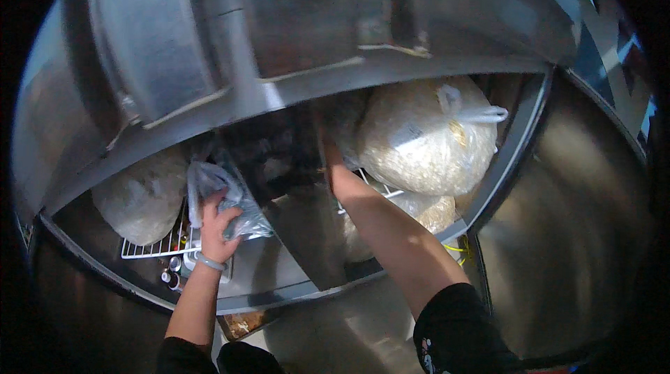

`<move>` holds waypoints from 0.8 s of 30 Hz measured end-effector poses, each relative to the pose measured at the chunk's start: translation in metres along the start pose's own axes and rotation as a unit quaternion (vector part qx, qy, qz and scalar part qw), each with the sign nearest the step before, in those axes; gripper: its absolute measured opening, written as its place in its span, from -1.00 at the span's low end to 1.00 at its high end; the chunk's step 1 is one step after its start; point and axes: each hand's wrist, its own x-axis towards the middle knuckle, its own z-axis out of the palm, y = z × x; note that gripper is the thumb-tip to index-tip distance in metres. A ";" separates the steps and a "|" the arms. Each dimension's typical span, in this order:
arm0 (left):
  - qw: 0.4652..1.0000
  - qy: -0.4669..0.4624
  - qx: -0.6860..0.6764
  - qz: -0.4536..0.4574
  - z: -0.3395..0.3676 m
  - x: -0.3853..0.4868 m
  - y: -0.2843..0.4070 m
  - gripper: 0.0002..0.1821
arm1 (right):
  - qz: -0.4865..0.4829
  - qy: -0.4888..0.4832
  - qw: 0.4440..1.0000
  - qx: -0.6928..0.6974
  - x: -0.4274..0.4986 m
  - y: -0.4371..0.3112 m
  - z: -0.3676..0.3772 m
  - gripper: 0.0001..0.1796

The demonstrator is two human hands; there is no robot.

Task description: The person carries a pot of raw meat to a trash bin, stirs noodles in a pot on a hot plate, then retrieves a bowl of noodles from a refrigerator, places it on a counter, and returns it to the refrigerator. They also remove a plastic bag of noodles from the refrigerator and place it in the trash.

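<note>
A stainless-steel refrigerator cabinet stands open before me. My left hand (222,219) lies over a clear plastic bag (251,222) on the left side, its fingers spread; whether they pinch the film does not show. A large filled plastic bag (144,196) rests left of it on a white wire shelf (157,251). My right forearm reaches deep into the right compartment, and the hand itself is hidden in the dark behind the central divider (301,227). Beside that arm sits a big knotted clear bag (429,138) of pale contents, with another filled bag (442,214) below it.
Small bottles (170,278) and a can (175,263) stand under the left shelf, beside a white container (225,272). An open steel door (565,227) is at the right. Yellow cord (456,253) hangs near the right frame. Steel panels (314,18) rise above the opening.
</note>
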 end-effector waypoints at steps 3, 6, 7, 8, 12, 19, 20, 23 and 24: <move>0.999 -0.023 0.034 -0.001 -0.004 0.000 0.001 -0.50 | -0.090 0.094 0.978 -0.166 -0.006 -0.019 -0.011 -0.58; 1.000 -0.021 0.023 0.005 -0.009 0.003 0.004 -0.49 | -0.075 0.211 0.877 -0.426 -0.032 -0.049 -0.055 -0.62; 0.999 -0.027 0.025 0.011 -0.010 0.004 0.005 -0.49 | -0.093 0.220 0.826 -0.511 -0.024 -0.064 -0.075 -0.62; 0.999 -0.023 0.021 0.015 -0.011 0.004 0.007 -0.49 | -0.110 0.233 0.765 -0.590 -0.016 -0.077 -0.092 -0.62; 1.000 -0.015 0.007 0.008 -0.011 0.007 0.012 -0.49 | -0.072 0.191 0.979 0.002 -0.028 -0.089 -0.123 -0.56; 0.999 -0.008 0.032 -0.006 -0.008 0.004 0.013 -0.57 | -0.196 -0.069 0.969 -0.136 -0.094 -0.020 -0.048 -0.58; 0.999 -0.011 0.031 0.001 -0.008 0.003 0.013 -0.56 | -0.208 -0.087 0.955 -0.192 -0.085 -0.018 -0.047 -0.57; 0.999 -0.011 0.045 0.006 -0.006 0.001 0.010 -0.47 | -0.176 -0.116 0.949 -0.233 -0.052 -0.018 -0.042 -0.54; 0.999 -0.013 0.051 0.001 -0.005 0.000 0.009 -0.46 | -0.158 -0.122 0.952 -0.232 -0.044 -0.017 -0.038 -0.52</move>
